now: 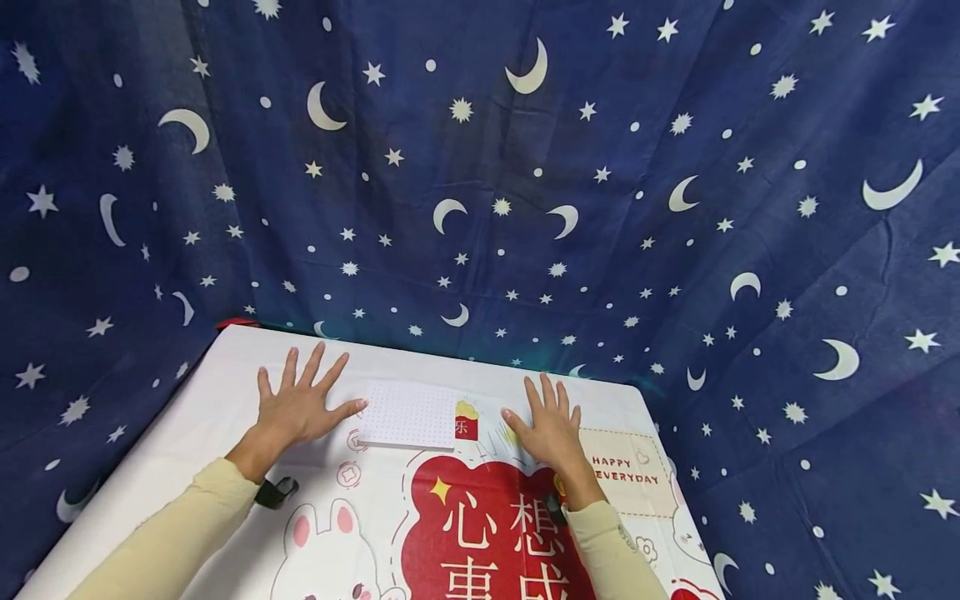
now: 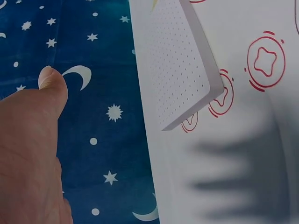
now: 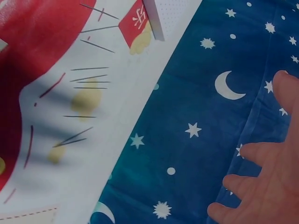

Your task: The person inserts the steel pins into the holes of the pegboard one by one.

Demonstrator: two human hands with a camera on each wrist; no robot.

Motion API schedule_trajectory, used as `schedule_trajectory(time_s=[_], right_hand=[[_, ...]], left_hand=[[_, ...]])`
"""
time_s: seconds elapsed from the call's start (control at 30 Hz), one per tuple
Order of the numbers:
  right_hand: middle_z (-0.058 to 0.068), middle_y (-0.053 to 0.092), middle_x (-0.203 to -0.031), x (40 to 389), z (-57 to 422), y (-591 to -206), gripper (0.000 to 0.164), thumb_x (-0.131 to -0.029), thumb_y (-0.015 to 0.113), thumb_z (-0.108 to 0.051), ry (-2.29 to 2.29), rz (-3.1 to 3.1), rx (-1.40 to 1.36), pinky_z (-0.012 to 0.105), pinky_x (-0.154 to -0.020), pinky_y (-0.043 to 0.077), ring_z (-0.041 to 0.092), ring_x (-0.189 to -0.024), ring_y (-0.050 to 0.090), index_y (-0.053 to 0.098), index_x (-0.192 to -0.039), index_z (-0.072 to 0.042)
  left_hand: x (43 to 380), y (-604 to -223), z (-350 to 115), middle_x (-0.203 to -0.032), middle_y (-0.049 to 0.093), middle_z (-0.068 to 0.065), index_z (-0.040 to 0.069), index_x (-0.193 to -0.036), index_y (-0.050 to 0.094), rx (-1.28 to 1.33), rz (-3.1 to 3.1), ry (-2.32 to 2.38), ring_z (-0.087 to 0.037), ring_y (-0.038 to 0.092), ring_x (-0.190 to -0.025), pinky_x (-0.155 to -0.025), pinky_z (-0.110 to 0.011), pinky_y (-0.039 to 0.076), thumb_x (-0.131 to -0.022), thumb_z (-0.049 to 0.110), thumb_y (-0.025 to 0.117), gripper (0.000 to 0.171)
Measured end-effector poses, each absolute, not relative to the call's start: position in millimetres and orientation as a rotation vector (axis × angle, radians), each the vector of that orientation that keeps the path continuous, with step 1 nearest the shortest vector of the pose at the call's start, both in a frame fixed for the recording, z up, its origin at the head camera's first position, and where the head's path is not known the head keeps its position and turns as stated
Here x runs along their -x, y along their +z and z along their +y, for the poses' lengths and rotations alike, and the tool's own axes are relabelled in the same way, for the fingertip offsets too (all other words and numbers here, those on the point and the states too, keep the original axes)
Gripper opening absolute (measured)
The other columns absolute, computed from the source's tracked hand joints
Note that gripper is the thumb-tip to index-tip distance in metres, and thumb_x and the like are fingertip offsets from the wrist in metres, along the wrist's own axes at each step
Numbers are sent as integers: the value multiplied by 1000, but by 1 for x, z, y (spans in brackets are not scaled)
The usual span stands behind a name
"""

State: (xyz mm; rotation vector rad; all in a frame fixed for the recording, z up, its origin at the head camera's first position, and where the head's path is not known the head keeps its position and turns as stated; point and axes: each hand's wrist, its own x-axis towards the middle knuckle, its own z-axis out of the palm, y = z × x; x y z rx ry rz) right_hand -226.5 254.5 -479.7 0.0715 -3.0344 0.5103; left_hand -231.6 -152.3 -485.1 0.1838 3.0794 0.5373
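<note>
A flat white rectangular block, its top covered in rows of small dark dots, lies on the printed tablecloth. Just left of it, in the head view, is my left hand, fingers straight and spread, thumb pointing at the block's edge. My right hand is farther off on the other side, fingers also spread, with nothing in it. In the left wrist view the thumb is raised, and finger shadows fall on the cloth near the block's corner. The right wrist view shows the right fingers apart and the block's end.
The tablecloth carries a red patch with large characters, a rabbit and a "HAPPY EVERYDAY" panel. Dark blue curtains with moons and stars hang along the table's back and sides. A dark strap piece shows by the left wrist.
</note>
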Motion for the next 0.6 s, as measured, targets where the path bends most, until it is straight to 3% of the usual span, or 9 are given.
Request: schedule_trajectory(time_s=[0.6], right_hand=[[16,20,-175,226,261,-501,85,-94,65,-55,591,-3032,-18,80,-122,7,45,-163,8,33,-164,-19]], left_hand=[[232,-514,-147,-176,8,-18,26,-166,26,-172,3086,515,-56,3,-159,-117,-84,-4,-91,81,48,96]])
